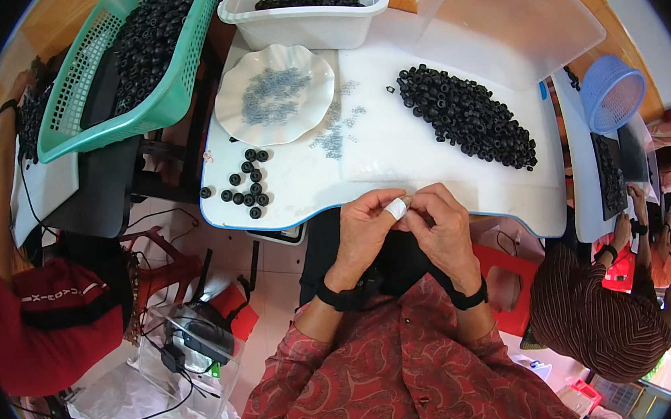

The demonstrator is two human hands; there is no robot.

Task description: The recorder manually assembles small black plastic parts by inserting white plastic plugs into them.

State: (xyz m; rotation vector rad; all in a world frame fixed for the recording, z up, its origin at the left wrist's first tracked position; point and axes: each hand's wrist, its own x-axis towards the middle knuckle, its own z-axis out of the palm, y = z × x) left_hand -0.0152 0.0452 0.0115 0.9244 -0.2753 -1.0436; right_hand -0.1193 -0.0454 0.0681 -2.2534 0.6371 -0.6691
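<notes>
My left hand [363, 229] and my right hand [447, 231] meet at the table's front edge, fingertips pinched together. A white wrap [396, 208] shows at the left fingertips, apparently round the thumb. Whatever lies between the fingers is too small or hidden to make out. Beyond the hands, a pile of small black ring-like parts [464, 116] spreads over the white tabletop [374, 149]. To the left lie several round black pieces [255, 189]. Small clear bits [333, 139] are scattered beside a wavy-rimmed white plate [235, 130] that holds more of them.
A white tub [302, 31] of black parts stands at the back. At far left is a green basket [114, 134], likewise filled. A clear plastic panel [511, 15] borders the back right, near a blue basket [615, 94]. Other people sit at both sides.
</notes>
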